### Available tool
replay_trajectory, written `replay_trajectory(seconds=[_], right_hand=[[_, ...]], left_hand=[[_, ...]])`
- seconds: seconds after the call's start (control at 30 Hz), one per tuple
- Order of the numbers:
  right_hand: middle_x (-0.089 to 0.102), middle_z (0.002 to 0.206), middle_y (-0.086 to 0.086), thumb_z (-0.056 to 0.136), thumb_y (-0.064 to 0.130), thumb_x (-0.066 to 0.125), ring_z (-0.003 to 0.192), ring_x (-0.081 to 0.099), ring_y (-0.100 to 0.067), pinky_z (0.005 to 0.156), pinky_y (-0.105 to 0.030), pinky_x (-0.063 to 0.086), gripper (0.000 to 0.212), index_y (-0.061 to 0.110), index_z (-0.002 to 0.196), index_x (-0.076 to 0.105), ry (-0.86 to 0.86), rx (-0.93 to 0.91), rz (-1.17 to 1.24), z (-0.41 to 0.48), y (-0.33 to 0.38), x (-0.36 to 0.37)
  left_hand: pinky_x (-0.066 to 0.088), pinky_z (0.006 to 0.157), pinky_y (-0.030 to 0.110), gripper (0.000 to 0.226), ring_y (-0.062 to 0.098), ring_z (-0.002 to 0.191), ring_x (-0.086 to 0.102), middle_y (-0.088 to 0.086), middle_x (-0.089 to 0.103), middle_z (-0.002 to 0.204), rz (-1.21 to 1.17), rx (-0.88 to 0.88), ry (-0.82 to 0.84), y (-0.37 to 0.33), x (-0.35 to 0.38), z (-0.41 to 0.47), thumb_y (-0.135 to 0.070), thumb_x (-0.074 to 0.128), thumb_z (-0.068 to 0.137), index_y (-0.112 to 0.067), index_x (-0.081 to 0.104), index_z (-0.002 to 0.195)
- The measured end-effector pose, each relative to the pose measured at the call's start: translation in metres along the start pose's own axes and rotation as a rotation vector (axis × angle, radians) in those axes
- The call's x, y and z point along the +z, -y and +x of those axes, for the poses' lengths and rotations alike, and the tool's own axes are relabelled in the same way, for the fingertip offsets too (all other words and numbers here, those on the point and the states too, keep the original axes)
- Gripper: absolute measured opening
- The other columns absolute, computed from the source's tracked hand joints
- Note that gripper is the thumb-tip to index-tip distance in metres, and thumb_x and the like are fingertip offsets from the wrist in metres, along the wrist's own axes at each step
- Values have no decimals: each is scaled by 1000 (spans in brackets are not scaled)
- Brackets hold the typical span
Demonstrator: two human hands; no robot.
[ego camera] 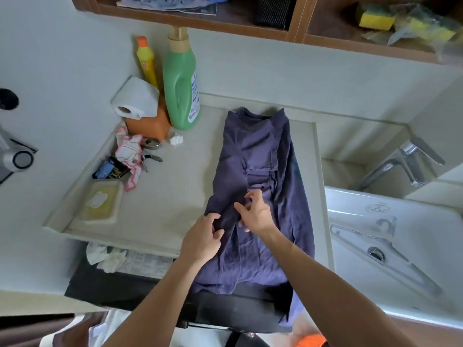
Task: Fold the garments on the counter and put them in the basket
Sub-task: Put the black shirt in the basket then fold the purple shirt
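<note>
Slippage is the main risk: the dark blue shirt [258, 151] lies lengthwise on the worktop [175, 186], sides folded inward, collar far beyond the fingers [213, 218], hem hanging off the front edge on the near side of them. The left hand [203, 239] pinches a ridge of cloth on the left flap; the right hand [255, 211] curls just beside it over the middle overlap, though whether its fingers grasp cloth I cannot tell. A pull toward the person could drag the shirt off the edge or open the flaps. The sink [431, 221] lies right of the fingers, so a swung fold could drop in
</note>
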State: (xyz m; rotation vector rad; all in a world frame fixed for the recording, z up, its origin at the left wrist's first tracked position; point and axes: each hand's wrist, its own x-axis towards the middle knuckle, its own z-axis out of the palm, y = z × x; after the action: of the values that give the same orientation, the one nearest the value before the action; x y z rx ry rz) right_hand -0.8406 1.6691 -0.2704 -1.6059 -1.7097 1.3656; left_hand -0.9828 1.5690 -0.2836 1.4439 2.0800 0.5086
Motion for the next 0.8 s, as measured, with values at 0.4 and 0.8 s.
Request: replay_trajectory(seconds=[0.4, 0.8], right_hand=[[73, 82, -5, 94, 11, 55, 62, 65, -13, 61, -28, 55, 10, 15, 95, 65, 269, -109, -97, -1, -1, -46], [-5, 166, 1, 96, 58, 5, 153, -3, -23, 122, -43, 6, 68, 30, 158, 13, -154, -435, -768, 153, -4, -76]], left_hand=[[50, 85, 37, 38, 19, 94, 60, -4, 54, 104, 9, 130, -72, -27, -2, 21, -19, 54, 96, -24, 47, 134], [43, 107, 30, 50, 19, 136, 44, -2, 39, 149, 264, 383, -287, -55, -7, 109, -30, 57, 96, -25, 44, 144]])
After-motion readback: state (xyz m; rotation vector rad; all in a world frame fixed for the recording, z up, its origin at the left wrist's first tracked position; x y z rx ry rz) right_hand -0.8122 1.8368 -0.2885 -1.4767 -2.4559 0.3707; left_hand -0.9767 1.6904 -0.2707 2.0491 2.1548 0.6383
